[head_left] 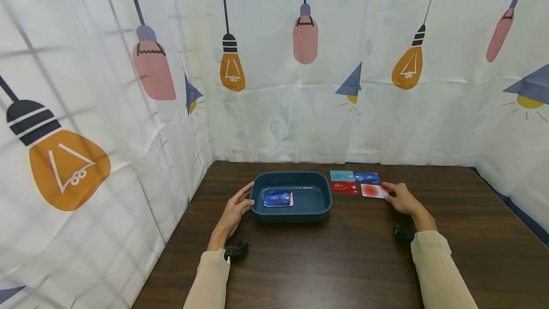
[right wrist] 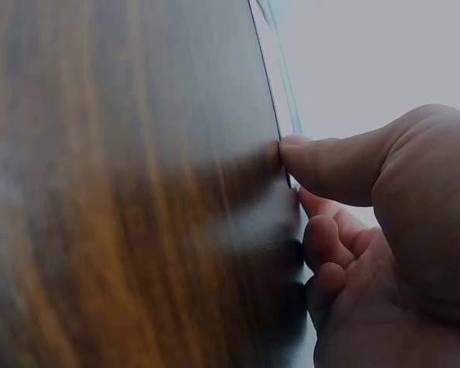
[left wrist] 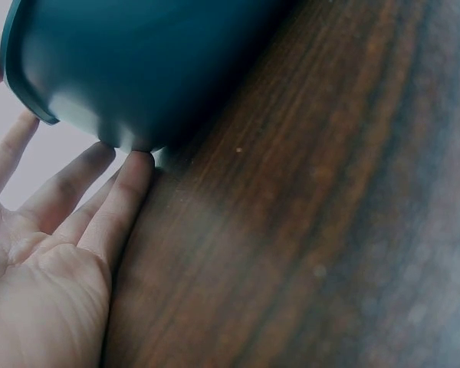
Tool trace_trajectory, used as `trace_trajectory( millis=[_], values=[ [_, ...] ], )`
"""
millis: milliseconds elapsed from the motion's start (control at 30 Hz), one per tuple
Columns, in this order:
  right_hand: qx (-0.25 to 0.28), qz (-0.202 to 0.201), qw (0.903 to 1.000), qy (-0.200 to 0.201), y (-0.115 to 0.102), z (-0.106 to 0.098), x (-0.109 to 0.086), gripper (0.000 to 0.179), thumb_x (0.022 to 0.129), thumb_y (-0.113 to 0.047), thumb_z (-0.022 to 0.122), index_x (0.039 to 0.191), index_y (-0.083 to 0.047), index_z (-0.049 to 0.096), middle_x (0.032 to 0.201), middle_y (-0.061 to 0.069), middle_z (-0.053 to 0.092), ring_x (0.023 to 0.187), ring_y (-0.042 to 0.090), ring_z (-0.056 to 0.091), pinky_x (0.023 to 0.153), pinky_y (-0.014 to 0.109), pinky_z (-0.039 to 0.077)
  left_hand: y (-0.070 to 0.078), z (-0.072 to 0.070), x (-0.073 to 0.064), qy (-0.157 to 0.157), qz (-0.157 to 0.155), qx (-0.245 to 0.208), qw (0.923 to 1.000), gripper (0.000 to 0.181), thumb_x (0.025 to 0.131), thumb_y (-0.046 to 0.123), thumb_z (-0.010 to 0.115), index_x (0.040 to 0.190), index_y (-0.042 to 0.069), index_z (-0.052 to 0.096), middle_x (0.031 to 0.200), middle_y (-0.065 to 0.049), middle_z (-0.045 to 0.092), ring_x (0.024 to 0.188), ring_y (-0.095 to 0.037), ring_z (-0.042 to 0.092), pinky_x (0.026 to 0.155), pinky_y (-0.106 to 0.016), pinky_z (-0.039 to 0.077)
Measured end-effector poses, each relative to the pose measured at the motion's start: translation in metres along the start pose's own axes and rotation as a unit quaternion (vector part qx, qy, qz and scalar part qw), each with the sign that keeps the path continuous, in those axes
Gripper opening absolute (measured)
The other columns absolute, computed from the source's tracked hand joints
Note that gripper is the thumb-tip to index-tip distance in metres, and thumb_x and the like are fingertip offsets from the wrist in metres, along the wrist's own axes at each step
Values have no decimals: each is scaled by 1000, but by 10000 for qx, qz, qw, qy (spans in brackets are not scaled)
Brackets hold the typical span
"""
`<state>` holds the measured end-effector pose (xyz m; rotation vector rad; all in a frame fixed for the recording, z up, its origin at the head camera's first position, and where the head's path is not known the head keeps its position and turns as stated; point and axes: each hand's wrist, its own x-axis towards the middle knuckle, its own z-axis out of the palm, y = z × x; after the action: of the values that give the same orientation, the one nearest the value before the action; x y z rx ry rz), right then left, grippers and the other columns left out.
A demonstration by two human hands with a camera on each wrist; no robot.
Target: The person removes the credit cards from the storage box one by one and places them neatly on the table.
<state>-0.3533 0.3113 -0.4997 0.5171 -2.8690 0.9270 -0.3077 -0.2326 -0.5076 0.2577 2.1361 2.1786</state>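
My left hand (head_left: pixel 231 212) is at the left end of a dark teal basin (head_left: pixel 296 218). Its extended fingers (left wrist: pixel 123 195) touch the basin's outer wall and rim. Inside the basin lies a small stack of cards (head_left: pixel 277 198) with a blue one on top. To the right, my right hand (head_left: pixel 403 199) pinches the right end of a white card with a red circle (head_left: pixel 372 190). In the right wrist view the thumb (right wrist: pixel 330 165) is at the card's edge, low over the table, with the other fingers curled beneath the palm.
Beside the held card lie a light blue card (head_left: pixel 341 175), a darker blue card (head_left: pixel 367 177) and a red card (head_left: pixel 344 187), close together. Everything is on a dark wooden table (head_left: pixel 326 266). Curtains (head_left: pixel 266 128) printed with lamps hang behind it and at both sides.
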Motion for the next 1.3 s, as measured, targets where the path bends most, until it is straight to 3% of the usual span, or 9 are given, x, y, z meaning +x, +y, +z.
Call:
trace_trajectory(
  millis=[167,433,467,667,700,767,1100,1300],
  values=[
    [168,155,9997,34,0,0,1,44,92,7,60,133,22,52,111,40,60,108,53,56,96,67,43,0,0,0,13,-7,4,10000,60,100,9,58,156,23,44,164,-6,37,153,-27,32,104,-26,46],
    [342,633,9973,-122,-2,-3,2,43,93,3,61,134,15,55,118,42,58,113,56,53,100,70,40,1,2,0,13,13,67,10000,60,100,10,58,157,23,43,166,-4,35,155,-26,28,115,-45,38],
    [272,676,9973,-37,-2,-2,2,42,93,2,62,134,13,58,116,40,59,111,53,55,98,64,45,1,2,0,4,12,75,10000,60,100,10,58,157,23,43,166,-5,35,155,-27,27,116,-46,37],
    [255,577,9980,-67,-2,-2,3,42,93,2,62,134,12,58,117,40,59,113,55,54,98,64,45,0,2,-1,-11,11,91,10000,60,101,10,58,157,23,42,166,-5,34,156,-28,26,118,-50,35],
    [313,540,9979,-188,-2,-3,4,43,95,2,60,136,14,55,121,42,57,116,59,52,100,70,40,0,2,-1,1,13,75,10000,60,101,10,58,157,23,42,166,-5,34,156,-27,26,118,-51,34],
    [276,536,9979,-248,-3,-3,5,43,96,2,60,137,14,54,123,43,56,118,59,51,100,70,41,0,2,-1,16,17,47,10000,60,100,10,58,157,23,43,166,-5,34,156,-27,25,119,-53,32],
    [303,603,9968,-434,-2,-4,11,44,97,2,59,140,12,53,128,44,53,121,59,49,101,69,42,-1,1,0,29,-59,78,9999,59,102,8,56,157,24,42,166,-3,35,155,-26,29,115,-43,39],
    [392,730,9954,-485,-5,-6,13,45,97,1,61,140,11,54,128,42,52,117,52,51,101,68,41,-1,0,0,15,-15,69,10000,60,101,10,57,157,24,42,166,-4,35,155,-27,28,118,-50,34]
  ],
)
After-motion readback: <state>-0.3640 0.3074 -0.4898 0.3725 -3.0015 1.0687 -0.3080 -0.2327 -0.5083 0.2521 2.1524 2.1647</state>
